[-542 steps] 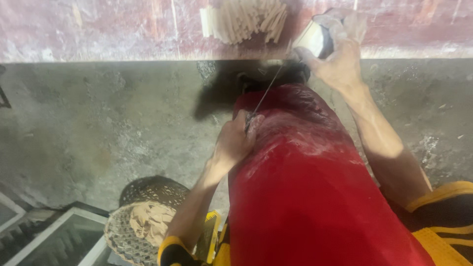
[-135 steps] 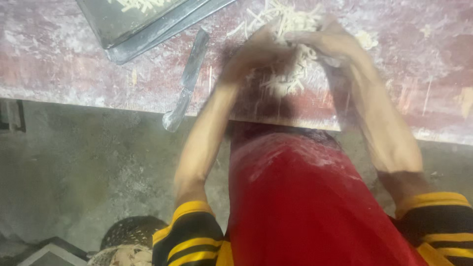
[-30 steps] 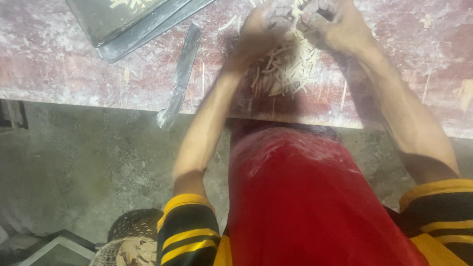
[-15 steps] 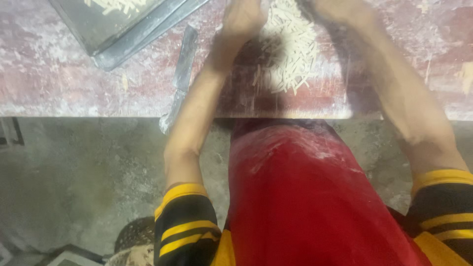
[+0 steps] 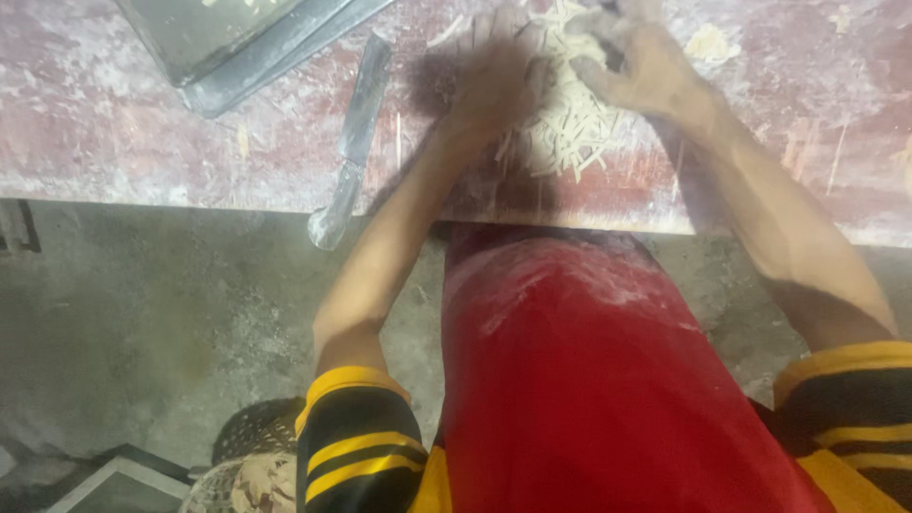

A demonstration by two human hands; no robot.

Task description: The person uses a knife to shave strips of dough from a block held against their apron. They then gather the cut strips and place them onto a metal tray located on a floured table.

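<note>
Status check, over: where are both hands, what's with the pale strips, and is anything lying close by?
Left hand and right hand both in the pile of pale strips, grip blurred. Pile loose on the floured worktop. Knife lies left of it, handle overhanging the edge.

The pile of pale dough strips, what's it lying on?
The dough strips lie on a floured reddish table. The left hand and right hand cover the pile's top, hiding what is beneath them.

pale thin dough strips (image 5: 568, 128) lie in a loose heap on the floury reddish counter (image 5: 114, 142).
</note>
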